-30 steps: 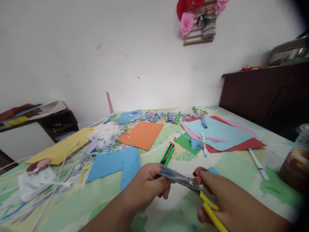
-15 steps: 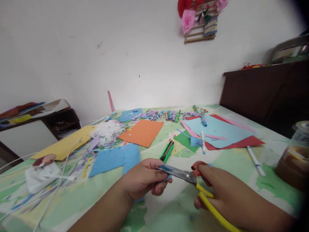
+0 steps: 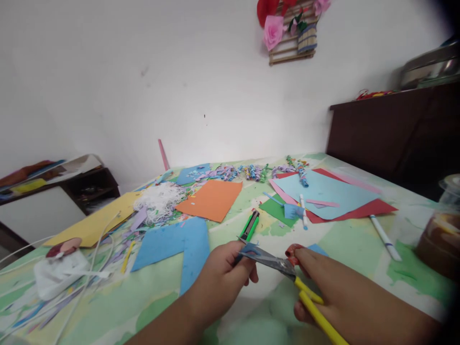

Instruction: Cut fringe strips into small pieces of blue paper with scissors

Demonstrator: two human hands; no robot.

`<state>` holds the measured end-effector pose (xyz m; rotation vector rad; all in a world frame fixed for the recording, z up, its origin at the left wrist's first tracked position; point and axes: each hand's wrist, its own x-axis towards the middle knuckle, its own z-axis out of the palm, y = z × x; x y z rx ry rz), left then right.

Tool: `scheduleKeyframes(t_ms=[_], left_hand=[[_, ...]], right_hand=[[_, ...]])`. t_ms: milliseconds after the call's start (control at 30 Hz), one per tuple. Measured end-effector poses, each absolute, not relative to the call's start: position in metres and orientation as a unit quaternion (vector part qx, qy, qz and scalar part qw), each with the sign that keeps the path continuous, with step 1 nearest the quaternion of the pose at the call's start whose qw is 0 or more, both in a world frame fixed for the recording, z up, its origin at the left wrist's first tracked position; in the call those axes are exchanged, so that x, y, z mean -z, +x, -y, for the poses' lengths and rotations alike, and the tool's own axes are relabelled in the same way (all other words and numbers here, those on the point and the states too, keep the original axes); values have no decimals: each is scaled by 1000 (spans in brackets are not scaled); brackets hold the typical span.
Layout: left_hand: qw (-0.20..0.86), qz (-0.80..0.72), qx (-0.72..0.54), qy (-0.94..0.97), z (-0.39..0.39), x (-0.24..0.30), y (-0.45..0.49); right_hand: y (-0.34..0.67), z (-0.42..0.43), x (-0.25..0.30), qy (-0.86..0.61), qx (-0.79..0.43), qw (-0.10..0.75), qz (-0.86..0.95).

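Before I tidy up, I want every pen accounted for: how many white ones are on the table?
2: one white pen at the light blue sheet's left edge, another white pen farther right on the tablecloth. More may be hidden.

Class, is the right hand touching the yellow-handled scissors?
Touching. The head view shows the right hand wrapped around the handle end of the yellow-handled scissors.

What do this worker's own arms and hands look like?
They're human: the left hand and right hand wear no gloves. The left forearm and right forearm look bare where visible, with no sleeve, watch or cable showing.
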<state>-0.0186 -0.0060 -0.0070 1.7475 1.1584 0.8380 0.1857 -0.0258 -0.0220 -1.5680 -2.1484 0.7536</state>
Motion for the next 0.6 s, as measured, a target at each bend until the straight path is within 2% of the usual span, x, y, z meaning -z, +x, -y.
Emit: scheduleKeyframes(t_ms=[333,467,600], left_hand=[[274,-394,-364,798,15,6,-24],[317,-402,-364,778,15,2,-22],[432,-402,-369,718,13,3,-22]], right_hand=[[186,36,10,-534,-274,139,788],[186,34,11,-549,-255,150,782],[184,30,10,-555,-241,161,780]])
